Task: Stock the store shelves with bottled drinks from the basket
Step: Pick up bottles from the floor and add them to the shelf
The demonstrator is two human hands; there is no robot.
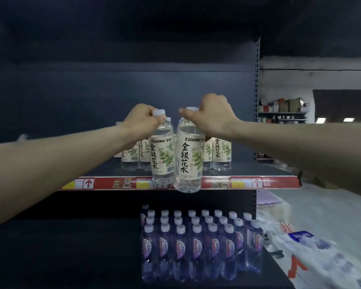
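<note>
My left hand (141, 122) grips the white cap and neck of a clear bottle with a cream leaf label (162, 155). My right hand (212, 115) holds a second, identical bottle (189, 161) by its cap. Both bottles hang upright side by side, just in front of the shelf's red price strip (217, 182). Behind them, several matching bottles (221, 155) stand on the dark shelf board (258, 168). No basket is in view.
On the lower shelf stands a block of several purple-labelled bottles with white caps (198, 245). To the right, plastic-wrapped packs (313, 253) lie on the floor. The perforated shelf upright (256, 97) marks the shelf's right end. Distant racks hold boxes (283, 105).
</note>
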